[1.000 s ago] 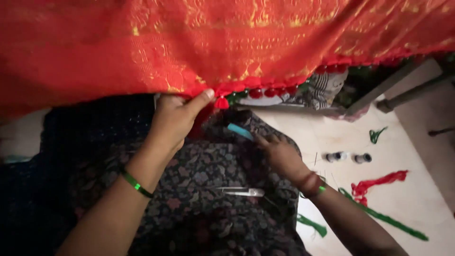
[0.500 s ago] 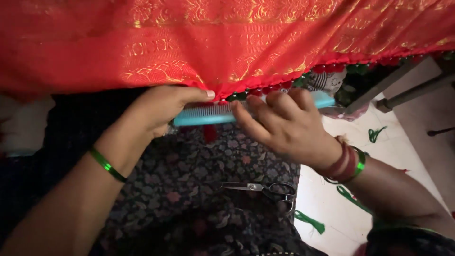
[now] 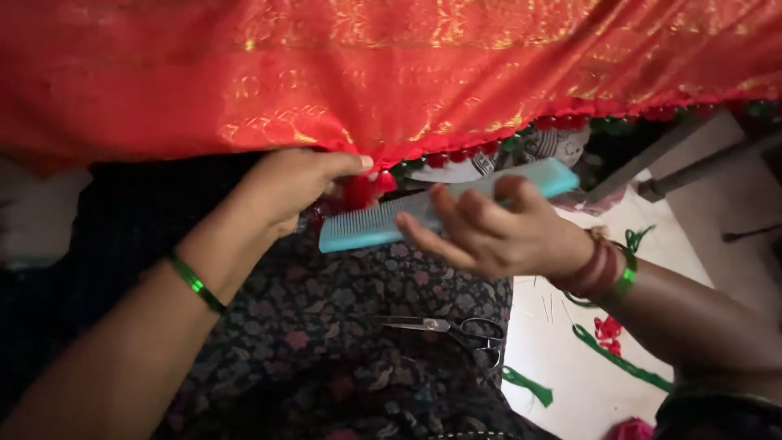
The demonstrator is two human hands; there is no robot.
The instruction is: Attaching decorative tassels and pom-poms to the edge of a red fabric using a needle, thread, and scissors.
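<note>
Comb point(image 3: 383, 222), light blue and long, sits level just below the red-and-gold cloth's point(image 3: 391, 73) tasselled hem, held by the right hand point(image 3: 497, 232) with fingers curled round its middle and thumb seemingly behind. Left hand point(image 3: 289, 191) pinches a red tassel point(image 3: 358, 189) at the hem between thumb and fingertips, touching the comb's teeth end, though blur hides the exact contact. Scissors point(image 3: 448, 327) lie on the dark floral lap fabric point(image 3: 326, 326) below, apart from both hands.
</note>
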